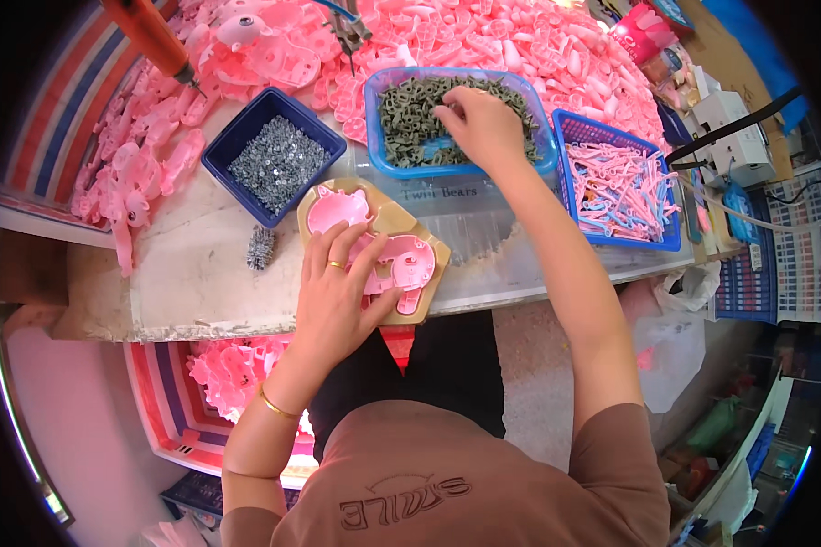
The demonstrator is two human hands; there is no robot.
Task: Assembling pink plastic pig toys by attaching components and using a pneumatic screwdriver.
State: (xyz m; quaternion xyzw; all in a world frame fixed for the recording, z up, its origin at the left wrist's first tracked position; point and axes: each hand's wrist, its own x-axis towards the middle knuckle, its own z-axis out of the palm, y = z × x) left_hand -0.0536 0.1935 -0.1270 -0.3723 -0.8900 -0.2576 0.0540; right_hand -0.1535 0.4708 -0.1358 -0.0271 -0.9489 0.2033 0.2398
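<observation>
My left hand (333, 287) lies with spread fingers over pink plastic shell pieces (417, 260), which sit in a tan shaped holder (439, 255) at the table's front edge. The hand covers part of the pieces. Farther right, my right hand (488, 129) reaches into a clear tub with a blue rim (371, 118), among many small grey-green plastic parts (410, 123). Its thumb and fingers are bent together at the heap. Whatever lies between those fingertips is too small to make out.
A navy bin (223, 157) of small metal screws (278, 164) stands left of the tub, with a screw cluster (261, 248) before it. A blue basket (570, 196) holds pink and blue sticks (620, 191). Pink parts (511, 41) heap behind. An orange power screwdriver (150, 36) hangs upper left.
</observation>
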